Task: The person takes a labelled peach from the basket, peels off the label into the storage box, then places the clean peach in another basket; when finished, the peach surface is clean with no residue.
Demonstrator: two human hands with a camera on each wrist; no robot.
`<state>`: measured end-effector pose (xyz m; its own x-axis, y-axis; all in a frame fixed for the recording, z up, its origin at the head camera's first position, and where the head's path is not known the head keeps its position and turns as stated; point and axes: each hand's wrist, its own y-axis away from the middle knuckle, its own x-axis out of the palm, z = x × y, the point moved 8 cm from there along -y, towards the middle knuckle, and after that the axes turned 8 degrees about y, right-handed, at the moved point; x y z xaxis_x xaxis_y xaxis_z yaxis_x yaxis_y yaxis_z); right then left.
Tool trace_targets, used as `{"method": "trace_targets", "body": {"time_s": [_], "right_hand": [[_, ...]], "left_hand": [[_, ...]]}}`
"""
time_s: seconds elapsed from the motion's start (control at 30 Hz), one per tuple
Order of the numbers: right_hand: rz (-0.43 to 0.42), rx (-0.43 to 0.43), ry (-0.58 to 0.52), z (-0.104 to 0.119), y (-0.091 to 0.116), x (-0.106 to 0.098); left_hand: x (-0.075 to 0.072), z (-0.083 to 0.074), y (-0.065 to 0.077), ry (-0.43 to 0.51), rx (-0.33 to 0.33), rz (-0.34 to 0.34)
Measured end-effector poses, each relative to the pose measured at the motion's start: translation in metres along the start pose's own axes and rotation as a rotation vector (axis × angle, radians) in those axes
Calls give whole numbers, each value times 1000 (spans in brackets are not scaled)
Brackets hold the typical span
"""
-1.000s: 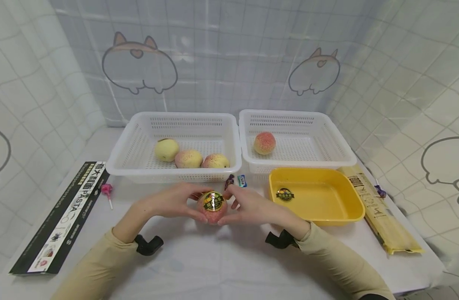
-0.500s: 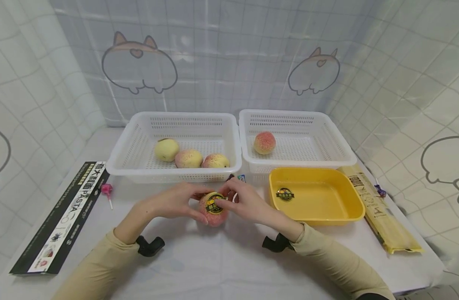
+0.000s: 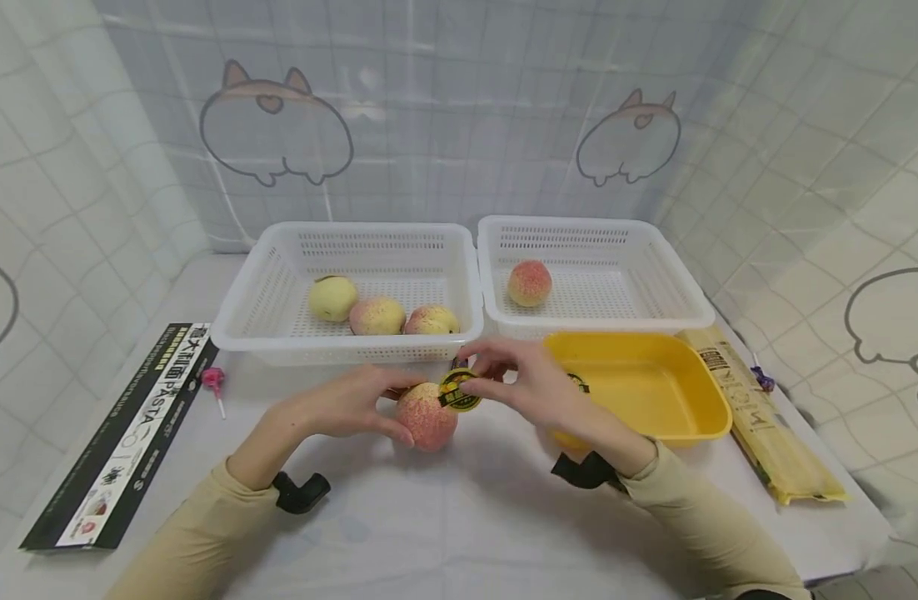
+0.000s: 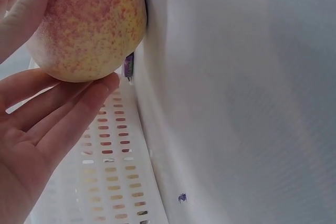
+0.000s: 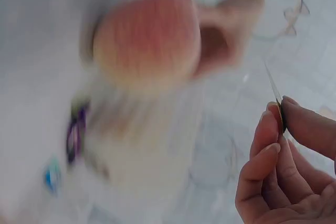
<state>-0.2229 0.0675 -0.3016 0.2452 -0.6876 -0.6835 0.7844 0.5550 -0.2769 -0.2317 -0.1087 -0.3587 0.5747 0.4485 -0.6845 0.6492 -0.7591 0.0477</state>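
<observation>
My left hand [image 3: 346, 404] holds a red and yellow peach [image 3: 429, 425] on the table, thumb on the near side and fingers on the far side. Between thumb and fingertips my right hand [image 3: 534, 383] pinches a round black and yellow sticker [image 3: 460, 392], just right of the peach. The right wrist view shows this sticker [image 5: 281, 114] edge-on, apart from the fruit, with a thin clear edge. Bare speckled skin covers the peach [image 4: 92, 24] in the left wrist view. A similar sticker [image 3: 579, 383] lies on the left wall of the yellow tub [image 3: 654, 400], partly hidden by my right hand.
Two white baskets stand behind: the left basket [image 3: 346, 343] bears three yellowish fruits [image 3: 378, 317], the right basket [image 3: 609, 323] one peach [image 3: 530, 283]. A pasta box [image 3: 122, 442] and pink lollipop [image 3: 213, 380] lie left. A yellow noodle pack [image 3: 774, 433] and purple lollipop [image 3: 762, 379] lie right.
The sticker was on top of the peach; my right hand has peeled it off and moved it up and right. My left hand keeps its grip on the peach.
</observation>
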Motion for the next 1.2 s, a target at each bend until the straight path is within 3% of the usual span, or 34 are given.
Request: {"method": "trace_targets", "body": {"time_s": [0.13, 0.27, 0.4, 0.67, 0.8, 1.03, 1.2], "right_hand": [[-18, 94, 94, -22, 7, -40], [57, 193, 171, -56, 16, -72], [182, 235, 245, -90, 29, -87], [390, 272, 411, -140, 50, -90], [440, 315, 426, -154, 53, -91], [510, 384, 352, -167, 54, -79], [510, 336, 488, -167, 51, -77]], "left_hand": [[0, 1, 1, -7, -9, -2], [-1, 0, 2, 1, -12, -1], [-1, -1, 2, -7, -12, -1], [0, -1, 2, -14, -6, 1], [-1, -1, 3, -21, -5, -3], [1, -1, 3, -21, -18, 10], [1, -1, 3, -31, -11, 10]]}}
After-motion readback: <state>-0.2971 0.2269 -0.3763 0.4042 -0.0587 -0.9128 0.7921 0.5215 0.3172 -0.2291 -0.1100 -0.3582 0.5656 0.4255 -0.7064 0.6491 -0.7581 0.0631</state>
